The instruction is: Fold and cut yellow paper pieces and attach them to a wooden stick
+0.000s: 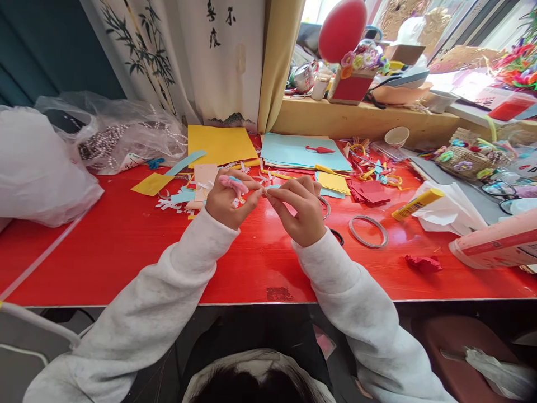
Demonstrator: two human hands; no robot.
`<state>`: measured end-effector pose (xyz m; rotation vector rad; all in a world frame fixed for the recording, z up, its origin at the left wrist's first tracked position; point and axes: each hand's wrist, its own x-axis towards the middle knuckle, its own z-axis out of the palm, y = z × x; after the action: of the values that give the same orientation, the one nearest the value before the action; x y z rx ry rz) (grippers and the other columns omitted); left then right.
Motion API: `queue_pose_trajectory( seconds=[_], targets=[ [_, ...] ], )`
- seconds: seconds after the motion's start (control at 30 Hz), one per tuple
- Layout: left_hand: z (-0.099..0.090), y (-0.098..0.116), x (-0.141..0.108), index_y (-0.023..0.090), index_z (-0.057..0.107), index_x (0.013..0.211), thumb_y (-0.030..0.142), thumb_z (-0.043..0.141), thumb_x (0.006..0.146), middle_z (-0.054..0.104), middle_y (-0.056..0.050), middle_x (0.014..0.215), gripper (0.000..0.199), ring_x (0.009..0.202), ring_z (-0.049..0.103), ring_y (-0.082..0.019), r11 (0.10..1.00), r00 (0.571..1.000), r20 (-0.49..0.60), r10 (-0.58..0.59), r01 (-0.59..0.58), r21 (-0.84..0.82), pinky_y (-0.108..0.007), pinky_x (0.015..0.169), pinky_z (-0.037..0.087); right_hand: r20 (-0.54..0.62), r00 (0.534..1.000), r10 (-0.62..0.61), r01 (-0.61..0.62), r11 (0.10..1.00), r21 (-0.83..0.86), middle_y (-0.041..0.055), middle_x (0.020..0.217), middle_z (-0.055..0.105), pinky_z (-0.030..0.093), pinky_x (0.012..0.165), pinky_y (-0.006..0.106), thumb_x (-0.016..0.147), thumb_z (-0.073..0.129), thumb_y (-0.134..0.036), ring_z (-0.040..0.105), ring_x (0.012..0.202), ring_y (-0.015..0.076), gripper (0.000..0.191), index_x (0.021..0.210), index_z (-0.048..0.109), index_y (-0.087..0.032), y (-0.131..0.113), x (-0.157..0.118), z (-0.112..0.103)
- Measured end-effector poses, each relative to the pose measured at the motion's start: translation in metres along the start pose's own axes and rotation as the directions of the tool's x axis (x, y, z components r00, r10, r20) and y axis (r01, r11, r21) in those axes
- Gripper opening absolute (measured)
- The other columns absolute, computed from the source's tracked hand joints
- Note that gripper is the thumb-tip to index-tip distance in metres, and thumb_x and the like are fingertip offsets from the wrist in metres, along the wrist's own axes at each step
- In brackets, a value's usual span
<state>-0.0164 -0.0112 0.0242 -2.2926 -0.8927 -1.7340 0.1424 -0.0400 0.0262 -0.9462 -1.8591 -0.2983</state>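
Both hands are raised over the red table (pixel 251 246), their fingertips meeting in front of me. My left hand (pixel 229 201) is closed in a pinch, and a fuzzy pink piece with a bit of blue (pixel 235 184) sits against its fingers like a ring. My right hand (pixel 302 210) also pinches, thumb against forefinger, at the same spot. Whatever lies between the fingertips is too small to make out. Shredded paper scraps (pixel 174 204) and a pale pink paper (pixel 205 174) lie just beyond my left hand. Yellow paper squares (pixel 333 183) are behind my right hand.
Yellow sheet (pixel 222 145) and light blue sheets (pixel 293 148) lie at the back. To the right are red paper squares (pixel 369 191), a glue stick (pixel 418 204), a grey ring (pixel 368 232) and a pink bottle (pixel 495 240). A white plastic bag (pixel 42 162) stands left.
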Motion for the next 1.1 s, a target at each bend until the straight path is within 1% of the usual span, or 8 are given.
queue_pose_trajectory(
  seconds=[0.47, 0.6, 0.7, 0.77, 0.87, 0.97, 1.03, 1.1],
  targets=[
    [0.000, 0.001, 0.000, 0.016, 0.069, 0.073, 0.021, 0.064, 0.074, 0.067, -0.002, 0.071, 0.007, 0.075, 0.060, -0.014, 0.999, 1.000, 0.003, -0.023, 0.023, -0.027, -0.028, 0.074, 0.048, 0.002, 0.999, -0.033, 0.033, 0.999, -0.018, 0.0001, 0.067, 0.061, 0.028, 0.075, 0.034, 0.085, 0.056, -0.023, 0.046, 0.073, 0.0148, 0.013, 0.084, 0.068, -0.022, 0.002, -0.002, 0.002],
    [0.000, -0.003, 0.000, 0.017, 0.068, 0.073, 0.025, 0.063, 0.074, 0.066, -0.002, 0.074, 0.010, 0.078, 0.060, -0.015, 0.970, 0.978, 0.062, -0.201, 0.208, -0.123, -0.030, 0.073, 0.047, 0.037, 0.999, 0.018, -0.017, 0.999, -0.033, 0.0005, 0.070, 0.062, 0.028, 0.076, 0.035, 0.086, 0.053, -0.026, 0.048, 0.075, 0.0158, 0.015, 0.085, 0.068, -0.024, 0.003, -0.001, 0.001],
    [-0.002, -0.017, 0.000, 0.018, 0.067, 0.076, 0.032, 0.058, 0.077, 0.066, -0.004, 0.080, 0.017, 0.076, 0.057, -0.016, 0.900, 0.910, 0.047, -0.413, 0.415, -0.130, -0.030, 0.064, 0.044, 0.038, 0.998, 0.055, -0.053, 0.998, -0.043, 0.0005, 0.070, 0.062, 0.028, 0.075, 0.035, 0.087, 0.053, -0.027, 0.049, 0.075, 0.0160, 0.015, 0.085, 0.068, -0.026, 0.004, -0.001, 0.001],
    [-0.003, -0.029, 0.000, 0.019, 0.065, 0.071, 0.039, 0.058, 0.076, 0.063, -0.004, 0.074, 0.022, 0.075, 0.054, -0.018, 0.873, 0.871, 0.073, -0.486, 0.488, -0.011, -0.034, 0.069, 0.044, 0.023, 0.998, 0.064, -0.063, 0.997, -0.049, 0.0000, 0.070, 0.062, 0.028, 0.074, 0.034, 0.086, 0.054, -0.027, 0.048, 0.074, 0.0155, 0.014, 0.086, 0.068, -0.026, 0.006, -0.001, 0.003],
    [-0.001, -0.045, -0.004, 0.018, 0.057, 0.053, 0.036, 0.068, 0.068, 0.060, -0.007, 0.072, 0.026, 0.086, 0.051, -0.024, 0.891, 0.896, 0.101, -0.432, 0.405, 0.206, -0.044, 0.086, 0.040, 0.006, 0.997, 0.072, -0.071, 0.995, -0.069, -0.0005, 0.070, 0.063, 0.028, 0.072, 0.033, 0.084, 0.057, -0.027, 0.048, 0.074, 0.0151, 0.012, 0.086, 0.069, -0.026, 0.008, -0.001, 0.005],
    [0.004, -0.055, -0.012, 0.019, 0.064, 0.079, 0.024, 0.075, 0.058, 0.059, -0.011, 0.100, 0.024, 0.100, 0.048, -0.029, 0.895, 0.940, 0.045, -0.337, 0.306, 0.325, -0.047, 0.091, 0.038, -0.013, 0.997, 0.075, -0.075, 0.995, -0.064, -0.0011, 0.070, 0.063, 0.028, 0.071, 0.032, 0.083, 0.059, -0.027, 0.047, 0.073, 0.0145, 0.012, 0.087, 0.070, -0.027, 0.010, -0.002, 0.008],
    [0.008, -0.059, -0.018, 0.020, 0.065, 0.082, 0.024, 0.074, 0.058, 0.061, -0.011, 0.094, 0.027, 0.095, 0.051, -0.029, 0.897, 0.943, 0.085, -0.322, 0.275, 0.346, -0.048, 0.087, 0.040, -0.032, 0.997, 0.064, -0.066, 0.997, -0.045, -0.0012, 0.070, 0.063, 0.029, 0.071, 0.032, 0.083, 0.060, -0.026, 0.047, 0.072, 0.0140, 0.012, 0.089, 0.070, -0.026, 0.011, -0.002, 0.009],
    [0.011, -0.061, -0.020, 0.018, 0.062, 0.065, 0.028, 0.071, 0.062, 0.062, -0.009, 0.079, 0.014, 0.086, 0.054, -0.028, 0.895, 0.928, 0.143, -0.344, 0.278, 0.348, -0.048, 0.082, 0.042, -0.041, 0.997, 0.060, -0.061, 0.998, -0.032, -0.0008, 0.070, 0.063, 0.031, 0.071, 0.032, 0.082, 0.061, -0.026, 0.047, 0.073, 0.0141, 0.012, 0.090, 0.070, -0.026, 0.011, -0.002, 0.009]
  ],
)
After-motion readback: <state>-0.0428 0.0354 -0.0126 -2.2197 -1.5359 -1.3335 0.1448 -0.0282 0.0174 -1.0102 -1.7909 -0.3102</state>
